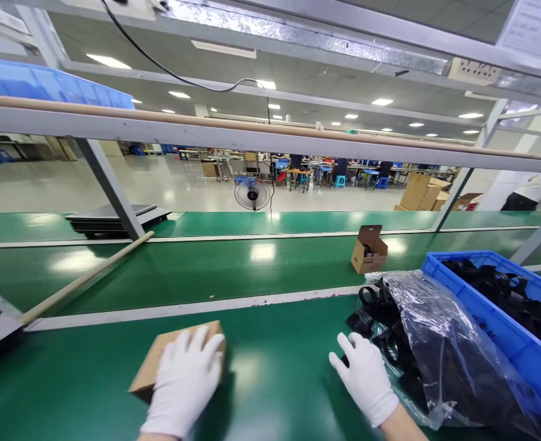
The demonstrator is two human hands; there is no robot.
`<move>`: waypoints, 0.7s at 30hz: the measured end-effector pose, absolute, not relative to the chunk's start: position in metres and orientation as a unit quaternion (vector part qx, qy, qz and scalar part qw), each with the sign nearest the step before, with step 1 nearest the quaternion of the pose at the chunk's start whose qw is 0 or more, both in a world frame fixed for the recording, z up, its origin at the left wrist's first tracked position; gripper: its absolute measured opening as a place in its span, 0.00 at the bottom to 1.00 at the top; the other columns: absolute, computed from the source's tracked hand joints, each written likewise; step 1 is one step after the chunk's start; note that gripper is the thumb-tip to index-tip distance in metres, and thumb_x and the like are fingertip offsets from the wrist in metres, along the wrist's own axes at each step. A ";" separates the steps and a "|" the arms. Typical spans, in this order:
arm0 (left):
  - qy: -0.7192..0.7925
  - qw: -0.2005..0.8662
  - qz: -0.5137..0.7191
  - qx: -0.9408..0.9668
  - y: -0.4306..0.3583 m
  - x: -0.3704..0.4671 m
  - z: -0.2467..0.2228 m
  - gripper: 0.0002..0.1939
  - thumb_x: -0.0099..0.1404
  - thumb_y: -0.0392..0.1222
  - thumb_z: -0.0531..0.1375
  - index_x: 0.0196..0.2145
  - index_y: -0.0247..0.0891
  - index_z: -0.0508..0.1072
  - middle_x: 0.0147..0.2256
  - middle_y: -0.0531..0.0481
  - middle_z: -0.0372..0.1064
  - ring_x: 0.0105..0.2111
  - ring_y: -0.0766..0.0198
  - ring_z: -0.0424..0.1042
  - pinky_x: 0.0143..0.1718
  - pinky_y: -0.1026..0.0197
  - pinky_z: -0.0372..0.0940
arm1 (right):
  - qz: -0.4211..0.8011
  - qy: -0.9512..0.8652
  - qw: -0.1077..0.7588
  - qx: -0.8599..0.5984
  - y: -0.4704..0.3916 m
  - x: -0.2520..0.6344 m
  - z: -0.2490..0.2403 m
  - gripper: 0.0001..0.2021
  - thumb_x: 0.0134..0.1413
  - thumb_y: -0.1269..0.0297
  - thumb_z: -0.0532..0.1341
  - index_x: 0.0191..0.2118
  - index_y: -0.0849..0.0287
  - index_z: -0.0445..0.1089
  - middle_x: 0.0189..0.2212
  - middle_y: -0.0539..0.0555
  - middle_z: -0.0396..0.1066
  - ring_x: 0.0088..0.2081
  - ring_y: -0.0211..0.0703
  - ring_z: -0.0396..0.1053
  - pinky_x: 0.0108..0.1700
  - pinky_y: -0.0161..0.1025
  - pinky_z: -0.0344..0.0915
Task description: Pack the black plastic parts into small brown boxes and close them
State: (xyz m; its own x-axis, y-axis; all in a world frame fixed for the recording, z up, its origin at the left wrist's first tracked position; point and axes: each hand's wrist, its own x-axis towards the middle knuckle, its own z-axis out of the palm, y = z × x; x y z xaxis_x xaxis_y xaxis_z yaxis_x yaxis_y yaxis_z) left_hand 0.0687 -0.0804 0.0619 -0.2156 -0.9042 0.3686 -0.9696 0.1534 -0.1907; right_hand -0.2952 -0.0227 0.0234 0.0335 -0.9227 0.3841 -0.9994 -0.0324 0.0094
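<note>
Worktop [270, 373]: green surface; a white stripe separates it from a parallel green belt beyond.
Blue crate [476, 306]: near right corner of the worktop, loaded with black parts.
Plastic bag [435, 343]: clear film, slumped against the crate's left wall; black strap-like parts [380, 306] spill from its mouth toward the worktop centre.
Closed carton [160, 361]: small brown box, flat, near edge of the worktop, left of centre.
Open carton [369, 250]: small, flaps up, something dark inside; on the far belt, well apart from both hands.
Wooden rod [86, 277]: lies diagonally across the belt, far left.
Left hand [185, 380]: white glove, fingers spread, palm pressed flat on the closed carton's right half; not pinching.
Right hand [366, 376]: white glove, fingers loosely spread, holding nothing, resting beside the nearest black part at the bag's mouth; cannot tell whether fingertips touch it.
Judgement, step in hand: steady the carton, pick one part.
Judgement, technique: keep the left palm flat so the carton does not slide; take a single loose piece at the bag's mouth, since the straps look tangled; avoid dragging the film along.
</note>
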 end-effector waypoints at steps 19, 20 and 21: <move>-0.785 0.114 0.084 0.603 -0.131 0.030 0.028 0.24 0.69 0.49 0.53 0.57 0.39 0.76 0.63 0.39 0.66 0.65 0.38 0.60 0.65 0.36 0.57 | 0.143 -0.462 0.073 0.872 -0.041 -0.279 -0.023 0.06 0.40 0.68 0.69 0.27 0.51 0.73 0.22 0.49 0.70 0.26 0.46 0.68 0.53 0.61 0.66; -0.803 0.126 0.075 0.577 -0.140 0.016 0.031 0.24 0.70 0.49 0.52 0.58 0.38 0.75 0.63 0.38 0.66 0.65 0.39 0.61 0.65 0.37 0.59 | 0.154 -0.446 0.092 0.877 -0.040 -0.284 -0.031 0.07 0.41 0.70 0.68 0.28 0.50 0.73 0.21 0.48 0.69 0.24 0.44 0.66 0.48 0.54 0.69; -0.821 0.133 0.065 0.551 -0.149 -0.001 0.035 0.24 0.71 0.48 0.51 0.59 0.37 0.73 0.63 0.37 0.65 0.65 0.40 0.61 0.65 0.37 0.59 | 0.163 -0.433 0.115 0.879 -0.041 -0.288 -0.037 0.07 0.43 0.70 0.68 0.29 0.50 0.73 0.20 0.48 0.68 0.22 0.43 0.65 0.40 0.47 0.69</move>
